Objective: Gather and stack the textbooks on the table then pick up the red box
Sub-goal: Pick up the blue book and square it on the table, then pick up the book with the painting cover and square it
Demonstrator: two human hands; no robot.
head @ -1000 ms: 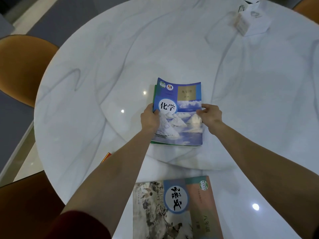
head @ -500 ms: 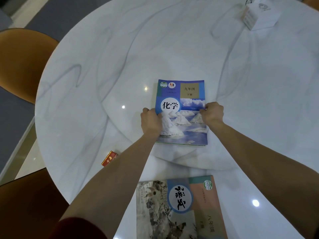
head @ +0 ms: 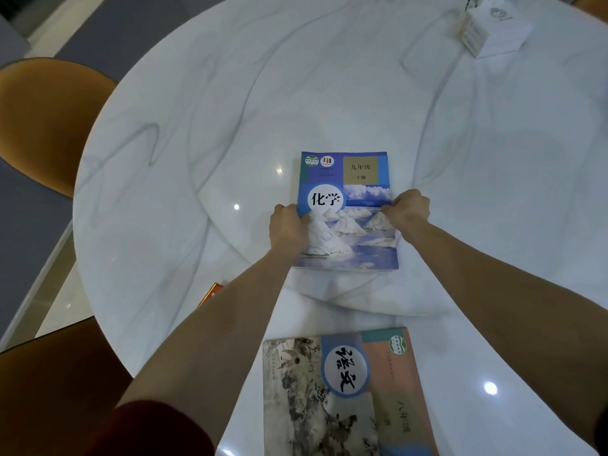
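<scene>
My left forearm hides most of the red box (head: 213, 292) at the counter (head: 197, 133) edge. Both grips, left hand (head: 287, 227) and right hand (head: 409, 209), clench the blue textbook (head: 348, 189) lying flat mid-counter.

Both arms stretched fwd, forearms bare, converging toward same spot. Left hand (head: 287, 229) knuckles up, fingers curled under, thumb lying on top along left edge of blue book (head: 348, 212). Right hand (head: 408, 209) mirrors it on opp. edge: fist-like curl, thumb side pinching cover. Both clamped on book w/ wrists roughly level, left wrist slightly nearer body. Dark red sleeve (head: 154, 429) pushed up past left elbow. Right upper arm runs out of frame at lower right.
</scene>
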